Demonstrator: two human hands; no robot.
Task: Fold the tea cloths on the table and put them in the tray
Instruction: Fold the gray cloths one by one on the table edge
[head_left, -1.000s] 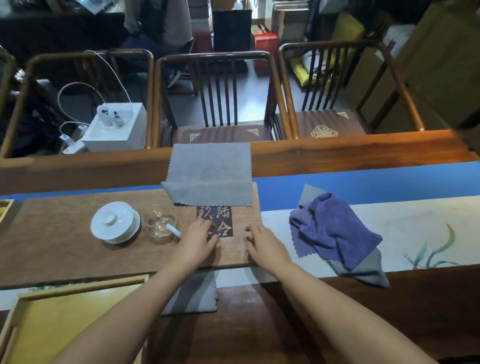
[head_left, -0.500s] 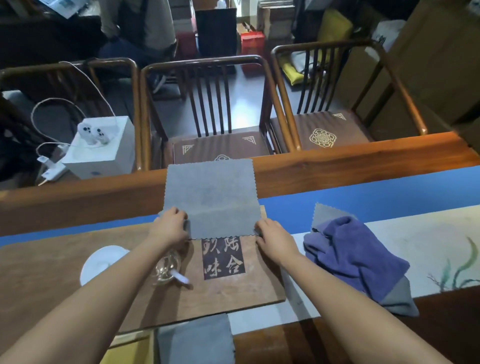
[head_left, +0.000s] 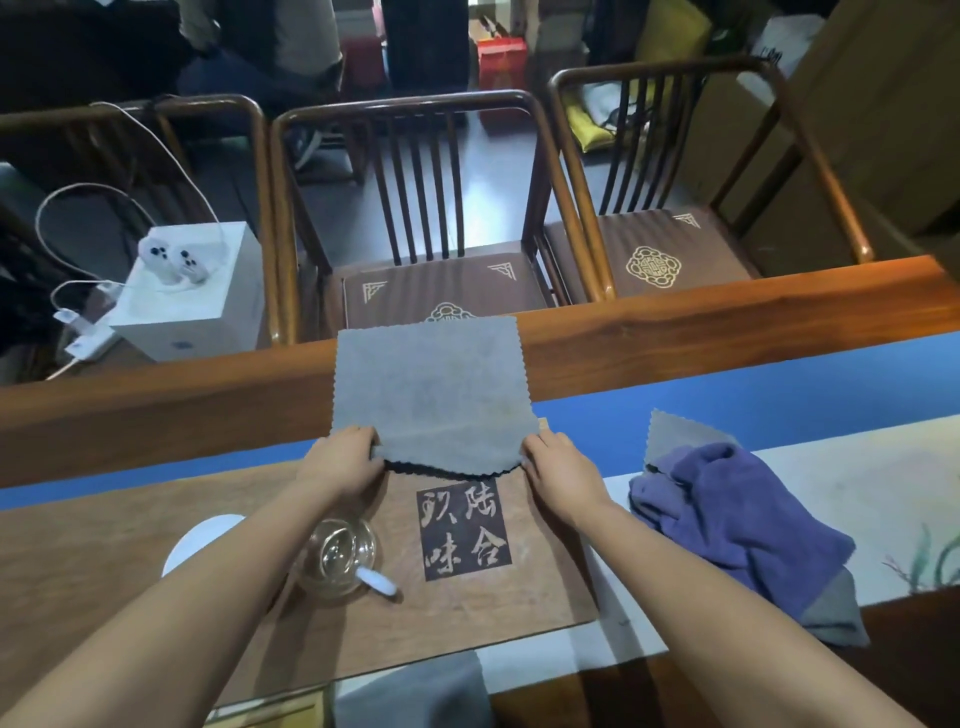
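Note:
A grey tea cloth (head_left: 431, 384) lies flat across the table's far side, over the wooden edge. My left hand (head_left: 340, 457) pinches its near left corner and my right hand (head_left: 558, 467) pinches its near right corner. The near edge is raised a little off the brown mat (head_left: 467, 597), with a dark shadow under it. A crumpled purple and grey cloth (head_left: 727, 514) lies on the right. Another grey cloth (head_left: 415, 691) shows at the bottom edge. A sliver of the yellow-wood tray (head_left: 275, 712) is visible bottom left.
A glass cup (head_left: 337, 556) with a white spoon stands under my left forearm, next to a white lidded bowl (head_left: 200, 540). Wooden chairs (head_left: 415, 208) stand beyond the table. A white box (head_left: 192, 291) with cables sits on the left chair.
Both hands moved from the mat's middle up to the grey cloth's near corners and took hold of them. The near edge now lifts off the mat. The camera tilted forward.

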